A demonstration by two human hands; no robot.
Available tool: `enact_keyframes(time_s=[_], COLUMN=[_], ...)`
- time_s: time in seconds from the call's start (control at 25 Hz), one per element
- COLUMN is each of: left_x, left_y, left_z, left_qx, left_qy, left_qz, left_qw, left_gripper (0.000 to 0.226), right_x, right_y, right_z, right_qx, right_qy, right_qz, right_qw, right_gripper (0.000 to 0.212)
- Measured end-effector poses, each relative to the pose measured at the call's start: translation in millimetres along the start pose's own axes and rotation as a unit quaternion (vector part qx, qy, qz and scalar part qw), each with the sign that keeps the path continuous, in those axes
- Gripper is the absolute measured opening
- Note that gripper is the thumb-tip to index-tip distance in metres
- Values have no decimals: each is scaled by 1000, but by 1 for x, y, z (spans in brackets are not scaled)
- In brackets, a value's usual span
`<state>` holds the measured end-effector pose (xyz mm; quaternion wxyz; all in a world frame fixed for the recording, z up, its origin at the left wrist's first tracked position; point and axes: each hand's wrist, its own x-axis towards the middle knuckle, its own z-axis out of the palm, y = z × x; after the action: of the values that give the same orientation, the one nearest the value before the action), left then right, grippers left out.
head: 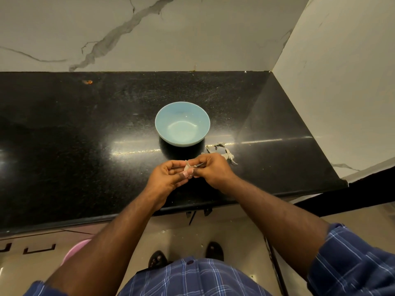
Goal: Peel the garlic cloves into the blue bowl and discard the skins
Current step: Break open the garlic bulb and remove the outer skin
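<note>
Head view: clove mid-peel in both hands, just short of the blue bowl

Head camera looks down on a black speckled counter (85,129) against a marble-veined wall. Far left on the floor, part of a pink tub (74,249) shows below the counter edge.

Left hand (165,178): fingers curled, pinching the garlic clove (188,168) from its left side, thumb across the front. Clove sits between the two hands, above the counter, on the near side of the blue bowl (162,124) and apart from it. Much of it is hidden by fingers; how much skin is left cannot be told.

Bowl looks empty, no peeled clove visible inside. Judgement: the task is at an early stage, or this is the first clove.

Right hand (211,169): fingers curled in, pinching at the clove's right side. A thin dark sliver runs across the fingertips; whether blade, stem or skin, cannot tell.

Right of the hands, loose skins (226,153) lie on the counter just beside the bowl, not yet discarded.

Doing the step well, as judged: hold the clove steady with the left, let the right lift the skin from one end and pull along the length rather than picking crumbs. Keep scraps falling toward the existing pile, not into the bowl. Papery skin will cling to damp fingers; shake it off before dropping the clove in.

Writing, brands, labels: none readable anywhere. Bowl is plain; shirt is blue check only.
</note>
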<state>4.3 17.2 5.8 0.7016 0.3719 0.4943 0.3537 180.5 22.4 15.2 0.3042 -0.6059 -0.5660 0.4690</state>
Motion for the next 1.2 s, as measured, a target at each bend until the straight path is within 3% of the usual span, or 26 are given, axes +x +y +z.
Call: enact_keyframes(time_s=[0.24,0.4,0.72,0.92,1.08,1.2], left_x=[3,8,18,21,19,18], left_y=[-1,-1,-5,-3,-2,-2], left_z=[-3,-4,1,3,4,2], left_qx=[14,0,-69,-60,-60,-65], left_qy=[-19,-11,12,3,-1,-7], left_qz=[5,-10,-27,-30,-29,-27], left_qw=[1000,1000,997,998,998,997], left_gripper=[41,25,25,29,29,30], right_x=[1,3,6,15,14,9], right_y=[-8,-9,2,8,7,2], right_z=[-5,-4,-4,-19,-40,-32], right_qx=[35,67,194,55,-187,-143], right_qy=[-11,-7,33,80,121,130], right_qz=[26,30,76,59,-11,-57], right_qw=[999,997,977,994,975,980], right_gripper=[6,4,9,24,36,30])
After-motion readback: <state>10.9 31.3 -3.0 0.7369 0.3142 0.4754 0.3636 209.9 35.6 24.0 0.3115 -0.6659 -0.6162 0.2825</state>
